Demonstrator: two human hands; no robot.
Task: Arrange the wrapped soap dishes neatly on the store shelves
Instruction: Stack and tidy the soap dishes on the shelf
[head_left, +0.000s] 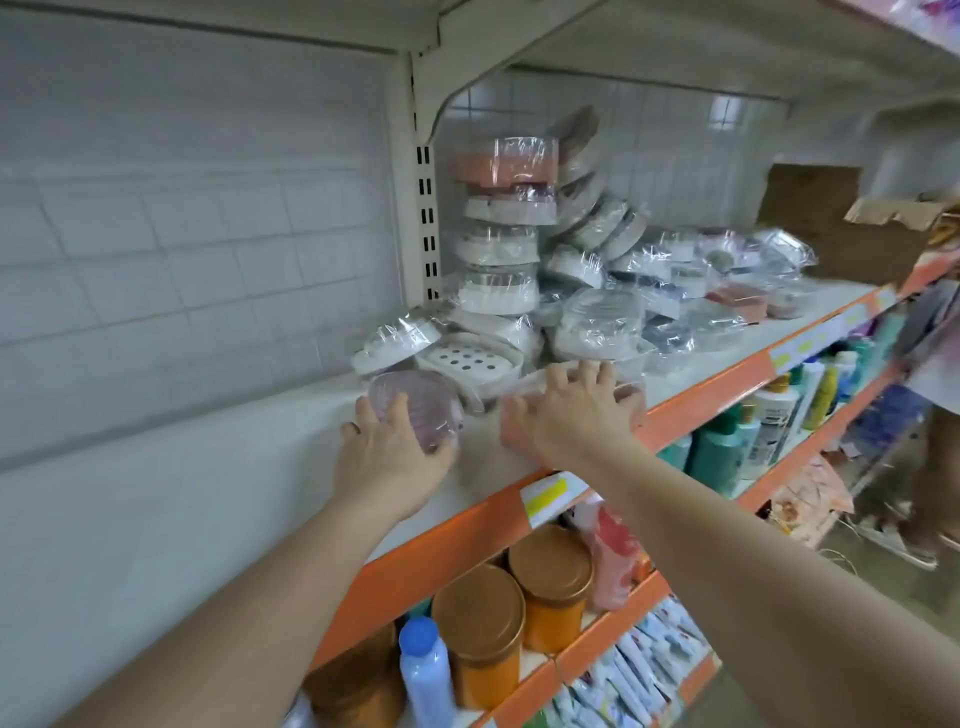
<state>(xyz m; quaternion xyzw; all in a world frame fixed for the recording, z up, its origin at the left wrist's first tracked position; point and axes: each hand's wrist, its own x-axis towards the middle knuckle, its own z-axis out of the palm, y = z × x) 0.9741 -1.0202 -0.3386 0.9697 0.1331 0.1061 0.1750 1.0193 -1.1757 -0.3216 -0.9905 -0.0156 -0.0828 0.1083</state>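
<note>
In the middle of the frame, the left hand (387, 447) has its fingers (402, 410) curled around a round, see-through pale purple plastic soap dish in clear wrap (415, 408), low on the white store shelf with the orange edge (457, 525). The right hand (569, 410) lies spread wide and flat on a brownish wrapped dish (626, 397) near the shelf's front edge — pressing on it, not gripping. Behind them sits a messy heap of wrapped dishes (613, 291) and a tall leaning stack (501, 228). These dishes look light and stiff, but the wrap is likely slippery — best held by the rims.
</note>
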